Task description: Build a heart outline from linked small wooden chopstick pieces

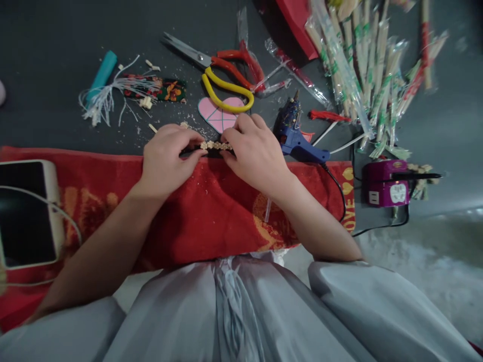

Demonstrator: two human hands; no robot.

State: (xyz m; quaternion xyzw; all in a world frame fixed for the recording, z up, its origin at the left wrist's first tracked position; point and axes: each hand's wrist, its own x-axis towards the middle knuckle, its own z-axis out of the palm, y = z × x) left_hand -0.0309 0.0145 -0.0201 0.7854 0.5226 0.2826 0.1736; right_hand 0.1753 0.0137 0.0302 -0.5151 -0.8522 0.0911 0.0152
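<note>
Between my two hands runs a thin dark strip carrying a row of small tan bead-like pieces [216, 145]; what exactly it is I cannot make out. My left hand [169, 156] pinches its left end between thumb and fingertips. On the other end, the thumb and fingers of my right hand [256, 151] are closed. Both hands hover by the far edge of a red cloth [211, 211]. Just beyond them lie a pink heart-shaped card [217, 115] with green lines and open scissors [211, 68] with orange and yellow handles.
A blue glue gun [292, 133] lies right of my right hand, its cord trailing to a purple box [387, 183]. Plastic-wrapped sticks [362, 65] pile up at the back right. A tablet-like device [28, 211] with a white cable, a teal tube [102, 73] and white threads [103, 95] are leftward.
</note>
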